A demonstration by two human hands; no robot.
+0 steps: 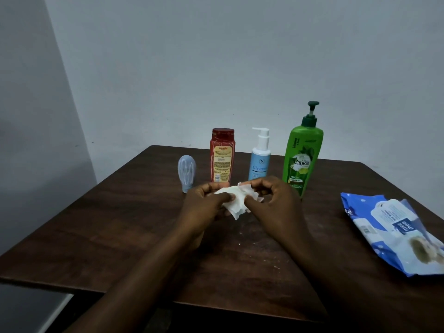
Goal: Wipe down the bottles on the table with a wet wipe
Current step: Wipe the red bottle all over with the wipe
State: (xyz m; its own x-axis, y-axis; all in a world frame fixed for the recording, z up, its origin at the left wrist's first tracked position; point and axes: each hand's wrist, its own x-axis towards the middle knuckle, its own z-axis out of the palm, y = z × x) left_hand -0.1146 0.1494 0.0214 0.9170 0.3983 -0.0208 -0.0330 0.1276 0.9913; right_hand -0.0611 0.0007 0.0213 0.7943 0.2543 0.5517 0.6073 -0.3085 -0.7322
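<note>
Dark wood of the table (120, 236) fills the lower part of the view. Above its middle both hands meet. The left hand (204, 207) pinches one side of the white wipe (236, 200) and the right hand (274, 200) pinches the other side, so the wipe hangs crumpled between them, above the table and not on any bottle. It seems that the person is opening it out, and no wiping has begun.

To the right lies the pack (394, 234), well apart from the hands. Whether its flap is closed cannot be seen; if it is open, the wipes inside may dry.

Behind the hands four bottles stand upright in a row: the grey bottle (186, 173), the red bottle (222, 157), the blue bottle (260, 162) and the green bottle (302, 159). From this view the hands are near the red and blue ones. A quick pull to spread the wipe could tear it, or could send a knuckle into a bottle and tip it. The green bottle is tall with a raised pump, so a one-handed rub high on it would probably topple it towards its neighbour.

Beyond is only the pale wall (216, 68).
</note>
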